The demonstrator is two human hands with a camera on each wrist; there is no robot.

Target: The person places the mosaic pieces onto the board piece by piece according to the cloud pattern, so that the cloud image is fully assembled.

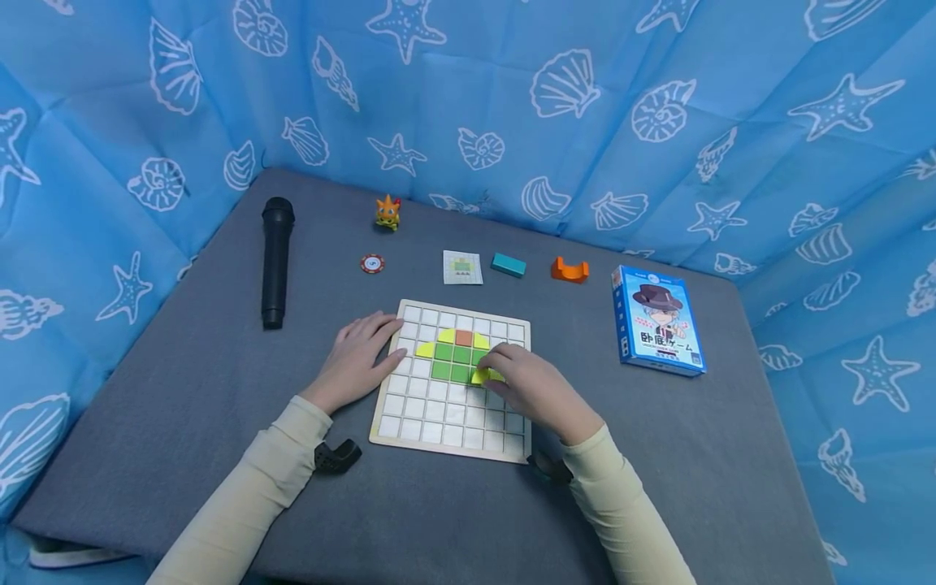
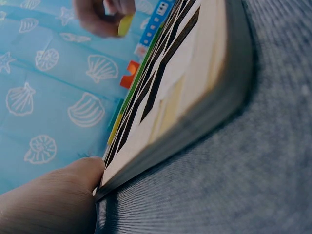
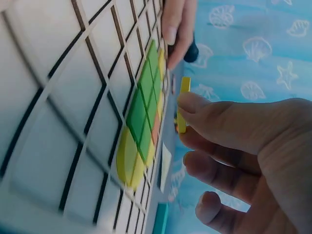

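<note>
A square wooden board (image 1: 449,445) with a grid of white cells lies on the table. Green tiles (image 1: 452,363), a brown-orange tile (image 1: 464,338) and yellow rounded tiles (image 1: 424,349) fill several cells in its upper middle. Between thumb and forefinger, my right hand (image 1: 528,383) pinches a yellow tile (image 3: 185,84), held just above the board in the right wrist view. The same tile (image 2: 125,25) shows in the left wrist view. My left hand (image 1: 355,363) rests at the board's left edge, its thumb (image 2: 87,171) touching the rim and its fingers extended.
Behind the board lie a patterned card (image 1: 462,267), a teal block (image 1: 508,265), an orange arch block (image 1: 569,270), a poker chip (image 1: 372,263) and a small orange figurine (image 1: 387,213). A black microphone (image 1: 275,260) is at left, a blue game box (image 1: 658,321) at right.
</note>
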